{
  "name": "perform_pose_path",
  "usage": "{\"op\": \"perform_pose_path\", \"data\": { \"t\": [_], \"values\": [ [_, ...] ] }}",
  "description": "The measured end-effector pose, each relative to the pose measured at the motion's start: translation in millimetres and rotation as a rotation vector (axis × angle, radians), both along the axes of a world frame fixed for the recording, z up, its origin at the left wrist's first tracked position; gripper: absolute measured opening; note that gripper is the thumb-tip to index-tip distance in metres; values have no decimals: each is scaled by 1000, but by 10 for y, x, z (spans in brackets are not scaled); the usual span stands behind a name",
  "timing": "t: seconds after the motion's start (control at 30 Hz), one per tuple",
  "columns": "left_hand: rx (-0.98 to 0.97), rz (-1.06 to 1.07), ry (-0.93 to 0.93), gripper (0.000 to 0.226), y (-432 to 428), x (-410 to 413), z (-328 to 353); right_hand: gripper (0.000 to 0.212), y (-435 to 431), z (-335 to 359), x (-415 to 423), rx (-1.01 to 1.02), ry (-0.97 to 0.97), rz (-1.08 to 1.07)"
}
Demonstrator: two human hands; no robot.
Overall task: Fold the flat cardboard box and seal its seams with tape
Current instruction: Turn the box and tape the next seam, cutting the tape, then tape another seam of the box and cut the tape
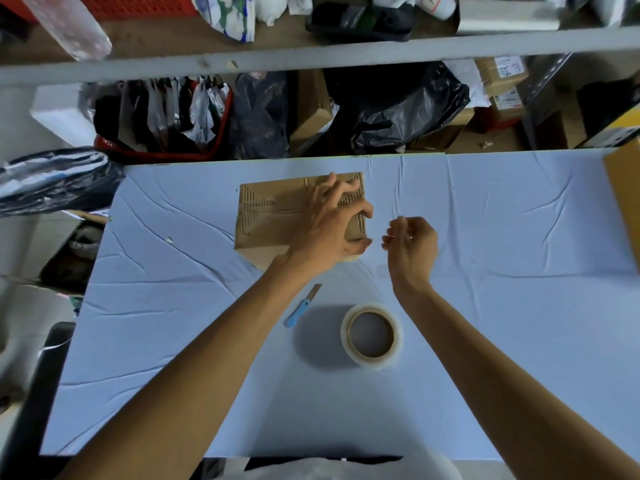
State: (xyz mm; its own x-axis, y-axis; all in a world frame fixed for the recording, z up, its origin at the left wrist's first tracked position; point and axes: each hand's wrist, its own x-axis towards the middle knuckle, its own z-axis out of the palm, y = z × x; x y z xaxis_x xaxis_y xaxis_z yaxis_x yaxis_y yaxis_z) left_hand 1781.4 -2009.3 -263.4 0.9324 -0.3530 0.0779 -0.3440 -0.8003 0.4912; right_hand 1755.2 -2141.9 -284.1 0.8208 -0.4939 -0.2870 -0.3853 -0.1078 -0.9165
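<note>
Cardboard box (277, 216), head view: folded, mid-table (519, 244). My left hand (332, 230) grips its right end, fingers spread over the top. My right hand (412, 247) is just beside, fingers curled; whether pinching clear tape, I cannot tell. Risk: the box slides and the tape misses the seam.

box (273, 216) sits on table (502, 306), tape roll (347, 336) before it, probably a cutter (302, 306) left of the roll.
</note>
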Motion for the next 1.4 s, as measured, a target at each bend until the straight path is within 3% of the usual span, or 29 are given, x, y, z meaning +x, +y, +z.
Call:
{"op": "perform_pose_path", "data": {
  "t": [0.3, 0.47, 0.57, 0.67, 0.73, 0.83, 0.9, 0.97, 1.03, 1.13, 1.23, 1.3, 1.4],
  "values": [
    [5, 1, -5, 48, 5, -12, -20, 20, 115, 191, -348, -69, -99, 181],
    [-65, -53, 128, 101, 97, -14, -17, 16, 208, 202, -287, -49, -104, 135],
    [-143, -51, 194, 111, 151, -11, 17, 15, 193, 202, -220, -21, -92, 130],
    [-263, -70, 279, 108, 210, 2, 137, 19, 147, 210, -218, 26, -74, 131],
    [-312, -22, 293, 104, 302, -8, 234, 35, 140, 219, -223, 51, -61, 123],
    [-219, 156, 119, 91, 593, -128, 268, 43, 114, 231, -183, 4, -6, 165],
    [-234, 383, 20, 81, 823, -269, 220, 41, 81, 245, -143, -19, 32, 207],
    [-284, 655, 128, 78, 982, -381, 161, 39, 62, 259, -122, -55, 52, 231],
    [-410, 776, 308, 69, 1049, -438, 78, 39, 74, 269, -127, -71, 49, 250],
    [-475, 767, 310, 44, 1044, -455, 21, 27, 112, 264, -144, -105, 4, 278],
    [-477, 756, 278, 41, 1064, -441, 14, 20, 179, 230, -161, -166, -32, 273],
    [-480, 765, 267, 44, 1045, -439, 12, 28, 206, 196, -162, -160, -57, 268],
    [-547, 758, 318, 59, 943, -475, -21, 57, 181, 170, -45, -111, -59, 278]
  ]
}}
